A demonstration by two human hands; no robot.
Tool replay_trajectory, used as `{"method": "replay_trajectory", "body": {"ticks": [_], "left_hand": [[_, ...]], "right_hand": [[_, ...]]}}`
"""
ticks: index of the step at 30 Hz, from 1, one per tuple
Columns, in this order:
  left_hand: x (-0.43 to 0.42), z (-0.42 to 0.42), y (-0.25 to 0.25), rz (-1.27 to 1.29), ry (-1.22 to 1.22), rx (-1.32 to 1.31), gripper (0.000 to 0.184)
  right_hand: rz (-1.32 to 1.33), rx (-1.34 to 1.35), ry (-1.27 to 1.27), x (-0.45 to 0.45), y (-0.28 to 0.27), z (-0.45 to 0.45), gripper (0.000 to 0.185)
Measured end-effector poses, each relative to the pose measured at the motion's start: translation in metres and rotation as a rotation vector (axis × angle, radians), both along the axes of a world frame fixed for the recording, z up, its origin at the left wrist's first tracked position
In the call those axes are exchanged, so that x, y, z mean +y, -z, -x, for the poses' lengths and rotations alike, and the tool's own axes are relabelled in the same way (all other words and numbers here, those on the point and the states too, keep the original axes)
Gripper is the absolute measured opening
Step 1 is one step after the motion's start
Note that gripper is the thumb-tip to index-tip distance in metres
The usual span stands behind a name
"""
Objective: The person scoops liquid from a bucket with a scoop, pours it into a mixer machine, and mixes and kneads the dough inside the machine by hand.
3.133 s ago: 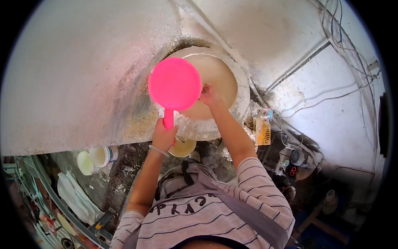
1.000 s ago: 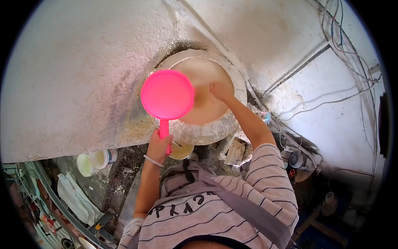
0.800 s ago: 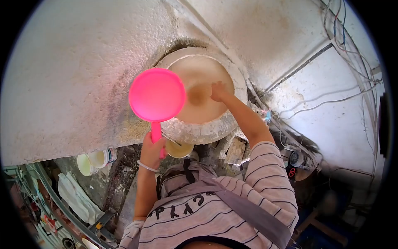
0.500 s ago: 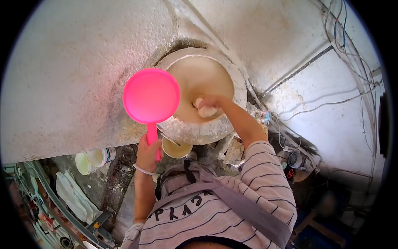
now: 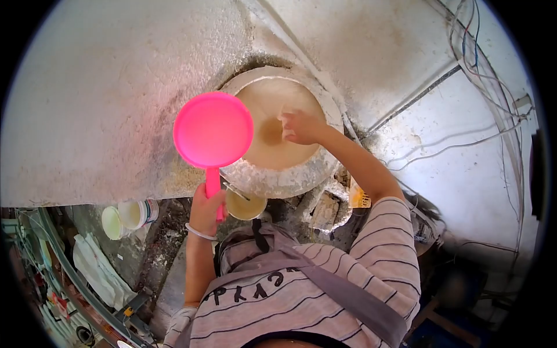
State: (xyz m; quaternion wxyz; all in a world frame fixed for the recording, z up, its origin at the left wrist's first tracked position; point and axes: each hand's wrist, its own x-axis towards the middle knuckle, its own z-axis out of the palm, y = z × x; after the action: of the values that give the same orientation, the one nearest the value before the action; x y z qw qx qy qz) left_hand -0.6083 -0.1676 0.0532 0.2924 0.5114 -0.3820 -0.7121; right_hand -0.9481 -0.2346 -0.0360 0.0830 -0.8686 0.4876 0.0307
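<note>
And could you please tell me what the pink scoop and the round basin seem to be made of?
The pink scoop looks like plastic, smooth with perhaps a slight sheen, judging by its even, bright colour throughout. The round basin could be stone or concrete, rough and matt, going by its thick, pale, crusted edge; that crust leaves the material beneath uncertain.

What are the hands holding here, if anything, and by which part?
The left hand grips the pink dipper by its handle. The right hand appears to pinch something pale, too blurred to identify or tell which part.
</note>
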Motion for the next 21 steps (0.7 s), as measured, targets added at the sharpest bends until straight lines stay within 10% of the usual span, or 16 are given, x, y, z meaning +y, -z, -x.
{"method": "replay_trajectory", "body": {"ticks": [4,10,15,18,21], "left_hand": [[0.003,-0.003,-0.001,0.01,0.003,-0.02,0.021],[0.011,-0.009,-0.005,0.021,-0.006,-0.011,0.026],[0.018,-0.014,-0.007,0.008,-0.047,-0.006,0.024],[0.015,-0.015,-0.003,0.009,-0.039,-0.003,0.024],[0.015,-0.012,0.001,0.007,-0.044,0.02,0.026]], "right_hand": [[-0.043,0.17,0.663,-0.005,0.053,-0.003,0.043],[-0.928,0.224,0.695,-0.005,0.072,-0.015,0.062],[-0.951,-0.592,1.092,0.005,0.113,-0.013,0.038],[-1.05,-0.997,0.725,-0.02,0.107,0.016,0.028],[-0.571,-0.701,0.628,-0.017,0.01,-0.007,0.02]]}}
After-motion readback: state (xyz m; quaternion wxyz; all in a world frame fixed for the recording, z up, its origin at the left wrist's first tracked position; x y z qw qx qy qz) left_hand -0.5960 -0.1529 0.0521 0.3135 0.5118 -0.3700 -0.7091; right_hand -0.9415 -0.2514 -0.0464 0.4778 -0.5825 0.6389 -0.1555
